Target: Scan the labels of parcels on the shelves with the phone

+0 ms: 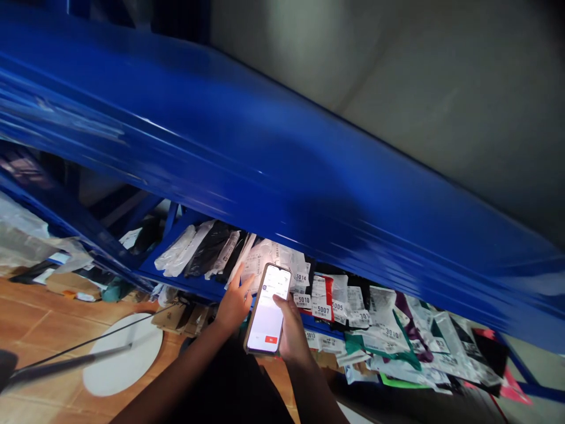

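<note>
My right hand (291, 330) is wrapped round a smartphone (267, 312) with a lit white screen and a red button near its bottom. The thumb lies over the screen's right edge. My left hand (235, 303) is open beside the phone, fingers stretched out and apart toward a pale plastic mailer bag (253, 268) on the shelf. Whether its fingertips touch the bag I cannot tell. Light falls on the bags behind the phone. Right of the phone, packages carry printed labels, among them one marked 5007 (322, 309) and one marked 5010 (302, 300).
A wide blue shelf beam (247, 176) crosses just above the bags. More bagged parcels (392, 330) fill the shelf to the right. Low at the left are a cardboard box (73, 285) and a round white base (123, 356) on the tiled floor (33, 330).
</note>
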Demonstrator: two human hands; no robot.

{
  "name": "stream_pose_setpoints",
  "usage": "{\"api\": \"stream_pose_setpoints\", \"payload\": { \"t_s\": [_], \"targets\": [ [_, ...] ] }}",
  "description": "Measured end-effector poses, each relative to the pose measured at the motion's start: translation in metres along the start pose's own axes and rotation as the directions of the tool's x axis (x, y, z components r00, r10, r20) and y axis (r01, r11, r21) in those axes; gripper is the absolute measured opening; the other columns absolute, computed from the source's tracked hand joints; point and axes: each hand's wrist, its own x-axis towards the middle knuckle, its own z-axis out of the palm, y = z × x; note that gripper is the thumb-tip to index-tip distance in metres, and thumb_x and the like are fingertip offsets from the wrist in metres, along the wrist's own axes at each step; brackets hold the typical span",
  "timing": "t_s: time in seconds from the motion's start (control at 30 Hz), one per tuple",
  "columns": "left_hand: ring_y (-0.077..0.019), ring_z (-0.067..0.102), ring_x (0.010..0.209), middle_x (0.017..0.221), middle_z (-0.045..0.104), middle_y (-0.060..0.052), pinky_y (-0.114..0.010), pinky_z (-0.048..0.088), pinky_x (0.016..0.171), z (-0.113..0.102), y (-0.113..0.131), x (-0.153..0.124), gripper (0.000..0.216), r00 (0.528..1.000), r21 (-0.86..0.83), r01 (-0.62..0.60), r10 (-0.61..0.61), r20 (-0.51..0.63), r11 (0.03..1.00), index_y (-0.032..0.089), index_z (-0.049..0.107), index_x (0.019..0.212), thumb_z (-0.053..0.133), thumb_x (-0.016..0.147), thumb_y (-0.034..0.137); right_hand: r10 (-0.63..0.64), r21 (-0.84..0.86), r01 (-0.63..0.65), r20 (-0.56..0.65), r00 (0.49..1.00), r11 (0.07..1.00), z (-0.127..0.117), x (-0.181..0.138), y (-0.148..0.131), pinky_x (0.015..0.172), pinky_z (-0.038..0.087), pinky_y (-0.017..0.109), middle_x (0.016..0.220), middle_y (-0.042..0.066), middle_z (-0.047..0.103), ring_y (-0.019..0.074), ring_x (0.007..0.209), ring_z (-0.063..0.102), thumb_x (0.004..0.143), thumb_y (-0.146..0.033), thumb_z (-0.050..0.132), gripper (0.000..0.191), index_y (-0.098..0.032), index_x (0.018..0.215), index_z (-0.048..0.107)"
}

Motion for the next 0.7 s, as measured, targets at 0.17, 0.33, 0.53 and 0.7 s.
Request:
{"api": "stream_pose_setpoints", "payload": {
  "t_s": [0.17,0.33,0.53,0.7],
  "targets": [
    [-0.0266,0.023,0.141,0.152,0.026,-0.014,-0.040,0.028,0.114,-0.0015,0.0007,-0.0001,0.046,1.000,0.003,0.009,-0.009,0.028,1.000,0.012,0.053,0.129,0.040,0.084,0.013,-0.003,0.001,0.003,-0.030,1.000,1.000,0.0031,-0.0010,-0.0008,0.062,0.054,0.028,0.078,0.000,0.076,0.0204,0.068,0.069,0.058,-0.033,0.080,0.040,-0.021,0.093,0.063],
    [-0.0260,0.023,0.141,0.152,0.026,-0.010,-0.042,0.028,0.114,-0.0020,0.0000,-0.0004,0.046,0.999,-0.022,0.026,-0.025,0.029,0.999,0.018,0.053,0.129,0.042,0.084,0.013,0.001,-0.018,-0.001,-0.001,1.000,1.000,0.0023,0.0001,0.0006,0.057,0.052,0.027,0.077,0.000,0.076,0.0193,0.065,0.068,0.058,-0.030,0.080,0.040,-0.021,0.094,0.064],
    [-0.0264,0.022,0.141,0.153,0.024,-0.010,-0.039,0.028,0.115,-0.0040,0.0020,-0.0005,0.045,0.999,-0.021,0.027,-0.026,0.043,0.999,0.016,0.053,0.129,0.042,0.086,0.016,-0.010,-0.043,0.012,0.040,0.999,0.999,0.0011,-0.0014,0.0008,0.059,0.050,0.024,0.076,-0.001,0.075,0.0173,0.065,0.067,0.058,-0.021,0.078,0.051,-0.020,0.105,0.060],
    [-0.0253,0.022,0.141,0.150,0.032,-0.009,-0.040,0.029,0.113,-0.0045,0.0018,-0.0012,0.047,0.999,-0.031,0.016,-0.014,0.051,0.999,0.018,0.051,0.131,0.042,0.085,0.016,0.008,-0.027,-0.007,0.052,0.999,1.000,0.0002,-0.0024,0.0023,0.062,0.051,0.026,0.077,-0.002,0.075,0.0187,0.069,0.068,0.059,-0.020,0.077,0.050,-0.021,0.105,0.059]
  ]
}}
